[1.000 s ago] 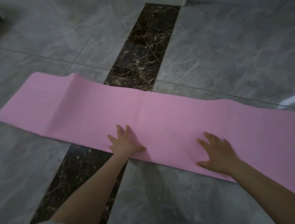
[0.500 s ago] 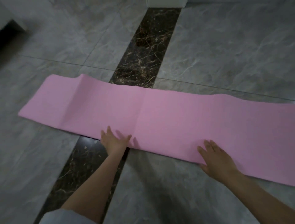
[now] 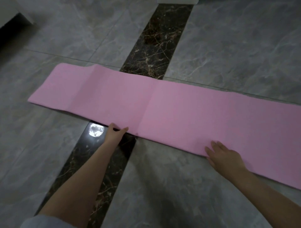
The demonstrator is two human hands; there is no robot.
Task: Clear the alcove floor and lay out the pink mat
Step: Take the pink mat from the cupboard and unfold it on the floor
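Note:
The pink mat (image 3: 179,110) lies unrolled across the grey tile floor, from its left end to beyond the right frame edge. It has a raised crease near the left end and a fold line in the middle. My left hand (image 3: 114,134) is at the mat's near edge over the dark strip, with the fingers tucked under the edge and the thumb along it. My right hand (image 3: 225,157) rests flat on the mat's near edge further right, fingers straight.
A dark veined marble strip (image 3: 156,42) runs from far to near under the mat. A bright light reflection (image 3: 95,131) shines on it beside my left hand. A white base (image 3: 177,1) stands at the top, and a dark gap (image 3: 9,31) lies at the top left.
Both hands slid back from the mat's surface to its near edge. My left hand went from lying flat to tucking its fingers under the edge. The mat's left end came into view.

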